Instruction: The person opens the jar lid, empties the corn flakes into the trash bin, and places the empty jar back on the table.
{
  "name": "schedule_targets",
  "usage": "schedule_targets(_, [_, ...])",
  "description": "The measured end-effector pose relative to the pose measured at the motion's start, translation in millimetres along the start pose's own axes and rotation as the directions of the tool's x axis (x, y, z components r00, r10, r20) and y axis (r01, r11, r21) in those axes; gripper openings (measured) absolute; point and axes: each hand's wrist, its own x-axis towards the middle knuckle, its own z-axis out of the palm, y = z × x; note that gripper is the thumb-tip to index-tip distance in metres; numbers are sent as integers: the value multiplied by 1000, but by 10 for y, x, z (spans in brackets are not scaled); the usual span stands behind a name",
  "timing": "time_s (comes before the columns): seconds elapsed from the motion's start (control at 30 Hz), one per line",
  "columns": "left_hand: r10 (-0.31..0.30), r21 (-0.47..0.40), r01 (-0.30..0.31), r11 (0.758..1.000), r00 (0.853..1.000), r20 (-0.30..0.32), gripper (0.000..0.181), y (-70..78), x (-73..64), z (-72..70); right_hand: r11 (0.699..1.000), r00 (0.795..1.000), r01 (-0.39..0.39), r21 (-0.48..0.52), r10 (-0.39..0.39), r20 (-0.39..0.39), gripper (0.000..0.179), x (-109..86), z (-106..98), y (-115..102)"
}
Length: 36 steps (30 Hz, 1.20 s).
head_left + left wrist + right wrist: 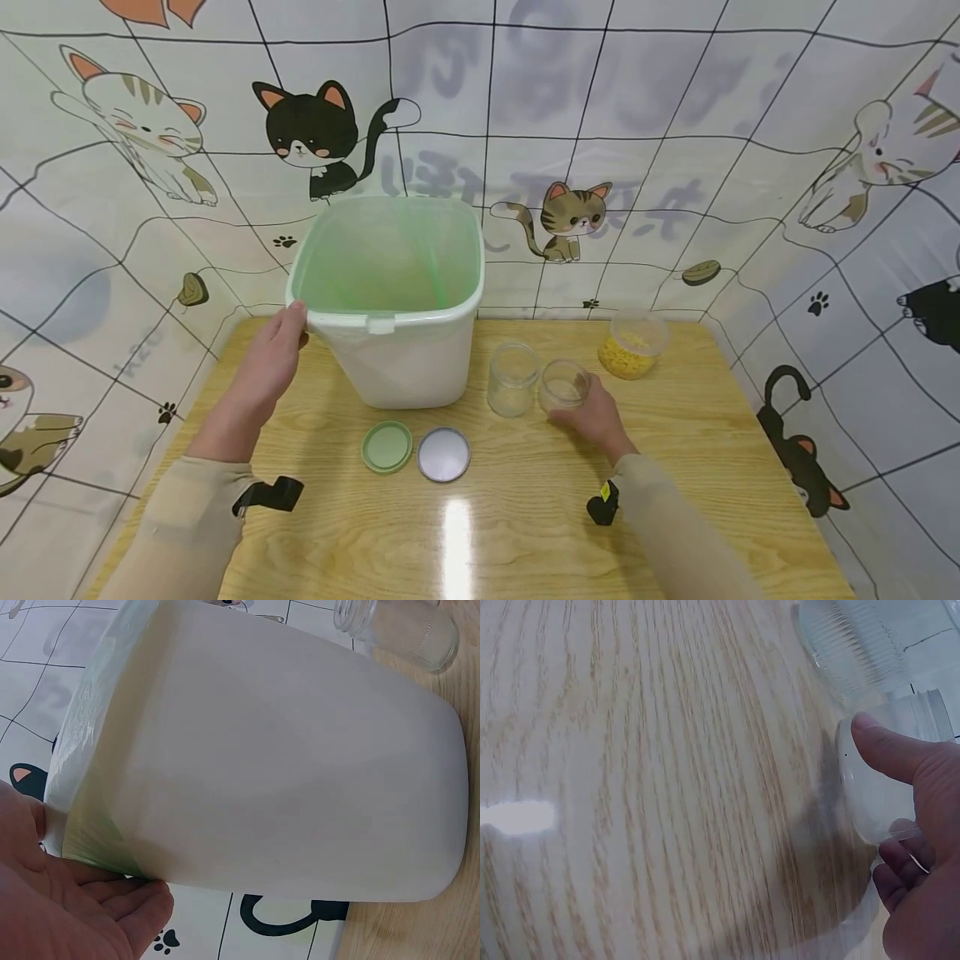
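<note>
My left hand [278, 354] grips the rim of a white bin [408, 367] lined with a green bag [375, 250]. In the left wrist view its fingers [124, 911] bend under the rim at the corner. A short clear jar [558, 382], lidless, is in my right hand [596, 414]; the right wrist view shows the thumb [885, 746] along the side of the jar and the fingers curled around its far side. Close to the left of that jar stands a taller clear glass jar [512, 392] with ribbed sides.
A clear tub with yellow bits [628, 357] is at the table's back right. Nearer the front, a green lid [387, 447] and a silver-white lid [443, 455] lie flat on the wooden table [525, 533]. Cat-printed sheeting [450, 108] walls the back and sides.
</note>
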Motion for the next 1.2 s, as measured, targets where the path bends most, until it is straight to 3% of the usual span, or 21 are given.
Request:
schedule_targets(0.27, [-6, -1, 6, 1000, 1000, 7, 70, -2, -13, 0, 1000, 1000, 15, 14, -16, 4, 99, -13, 8, 7])
schedule_targets(0.67, [-20, -5, 20, 1000, 1000, 4, 71, -4, -16, 8, 988, 998, 66, -141, -62, 29, 92, -51, -122, 14])
schedule_targets(0.97, [-34, 2, 34, 999, 999, 13, 74, 14, -22, -3, 984, 1000, 7, -176, -4, 15, 63, -133, -461, 99])
schedule_targets(1.2, [-26, -5, 26, 1000, 1000, 8, 73, 22, -6, 0, 975, 994, -112, -191, 108, -29, 72, -138, -742, 186])
